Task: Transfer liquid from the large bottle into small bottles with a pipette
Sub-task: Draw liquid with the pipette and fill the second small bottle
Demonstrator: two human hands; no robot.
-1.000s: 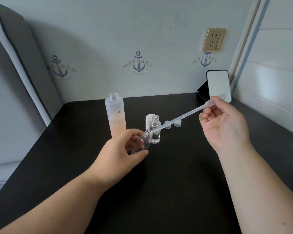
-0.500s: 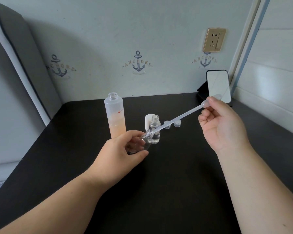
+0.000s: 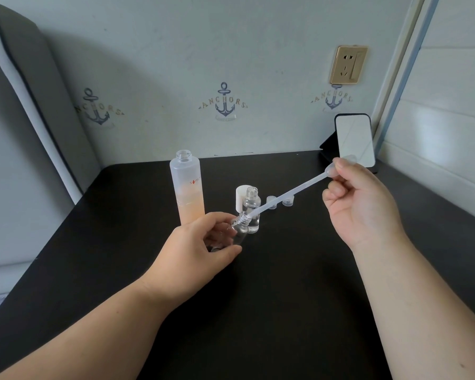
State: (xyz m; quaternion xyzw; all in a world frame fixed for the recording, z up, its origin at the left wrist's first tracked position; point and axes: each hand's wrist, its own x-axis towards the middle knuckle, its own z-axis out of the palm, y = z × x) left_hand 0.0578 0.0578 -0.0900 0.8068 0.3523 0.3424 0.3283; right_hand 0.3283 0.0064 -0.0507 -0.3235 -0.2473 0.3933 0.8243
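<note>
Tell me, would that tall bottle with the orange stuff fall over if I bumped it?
Probably, if bumped near the top. The tall bottle is narrow and stands upright on a small base on the smooth black table. The liquid fills only its lower part, which should steady it a little. Its mouth is open with no cap on, so tipping would likely spill.

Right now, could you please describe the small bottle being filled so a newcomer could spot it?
Find the tall peach-tinted large bottle on the black table. In front, the left hand holds a small bottle tilted, pipette tip in its neck; its neighbour stands upright.
</note>
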